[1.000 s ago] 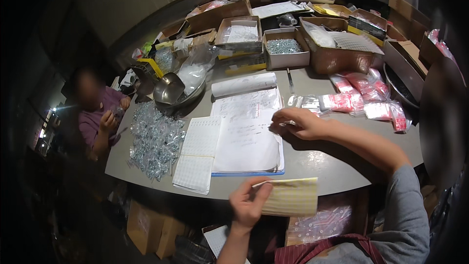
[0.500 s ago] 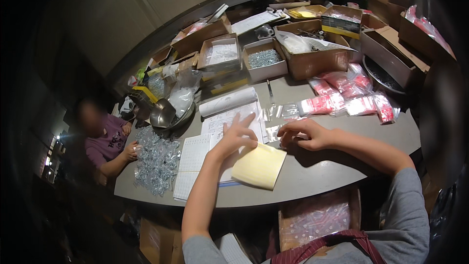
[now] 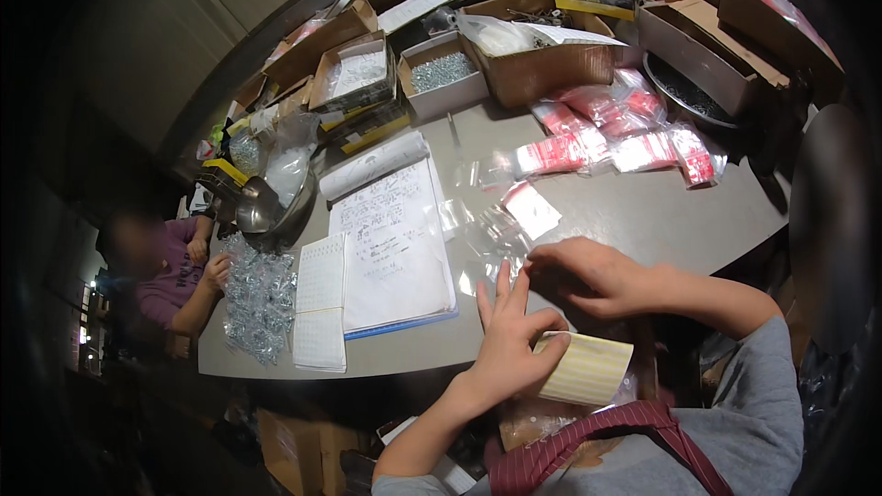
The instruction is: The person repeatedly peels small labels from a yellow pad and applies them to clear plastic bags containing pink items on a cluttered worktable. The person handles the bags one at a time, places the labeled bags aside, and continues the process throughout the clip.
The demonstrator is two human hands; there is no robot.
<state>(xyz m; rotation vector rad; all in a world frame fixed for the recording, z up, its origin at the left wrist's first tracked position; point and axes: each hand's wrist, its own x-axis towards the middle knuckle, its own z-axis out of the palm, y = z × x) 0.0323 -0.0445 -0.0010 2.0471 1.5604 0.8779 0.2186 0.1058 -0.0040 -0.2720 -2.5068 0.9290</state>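
My left hand (image 3: 514, 344) reaches over the near table edge. Its thumb and bent fingers hold a yellow striped sheet of labels (image 3: 588, 369), while the other fingers stretch over small clear plastic bags (image 3: 491, 243). Beside it, my right hand (image 3: 606, 280) has its fingers curled in a pinch, the tips close to my left fingertips. Whatever those right fingers hold is hidden. Just beyond lies a white packet with a red edge (image 3: 533, 211). Left of the bags rests an open pad with handwritten pages (image 3: 390, 243), partly covered by a gridded notebook (image 3: 320, 303).
Red-and-white bags (image 3: 560, 154) lie ahead on the right. Boxes, one with metal parts (image 3: 443, 73), line the back. At the left are a metal scoop (image 3: 260, 205), bagged hardware (image 3: 259, 298) and a person in a purple shirt (image 3: 165, 276).
Both hands now sit lower in view, and the left has come off the pad towards the right hand, carrying the yellow sheet. The white packet now shows in full. The view has shifted right.
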